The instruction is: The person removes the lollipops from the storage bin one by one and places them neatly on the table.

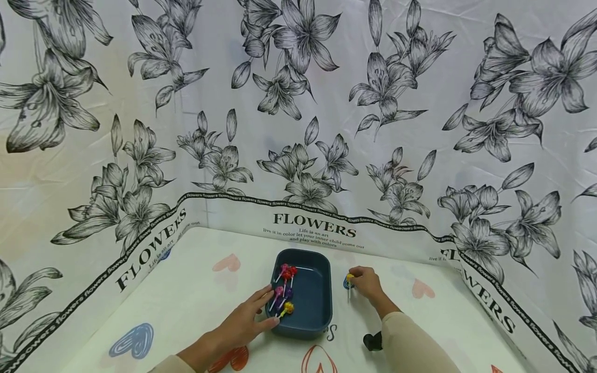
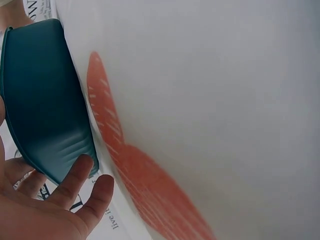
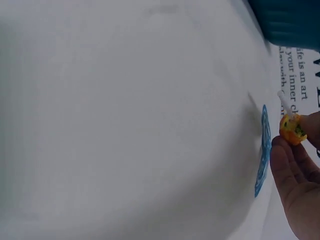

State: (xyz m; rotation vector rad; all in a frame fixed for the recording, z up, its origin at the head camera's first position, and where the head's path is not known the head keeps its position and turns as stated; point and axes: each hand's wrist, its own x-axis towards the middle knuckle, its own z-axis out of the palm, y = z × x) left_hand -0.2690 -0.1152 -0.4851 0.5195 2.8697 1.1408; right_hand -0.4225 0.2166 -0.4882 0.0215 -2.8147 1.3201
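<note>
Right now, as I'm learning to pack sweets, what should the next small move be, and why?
Probably carry the yellow lollipop left, over the blue tray: the right grip pinches it outside, right of the tray, while other lollipops lie inside along its left side.

The lollipop [image 3: 294, 131] pinched by the right hand [image 1: 368, 285] has a thin, shiny wrapper that looks crinkly. Its stick [image 3: 286, 104] looks smooth, but I can't tell if it is plastic or paper. The tub [image 1: 311, 298] that the left hand [image 1: 243, 322] touches looks like smooth plastic, with a soft shine on the wall by the fingertips. Just past those fingers, the other lollipops [image 1: 287, 273] look shiny too. Under both hands, the table cover [image 1: 186, 285] looks smooth and dull. Beyond them, the curtain [image 1: 219, 88] looks like thin, wrinkly cloth. Behind the right hand, the sleeve [image 1: 415, 339] looks like dull cloth.
</note>
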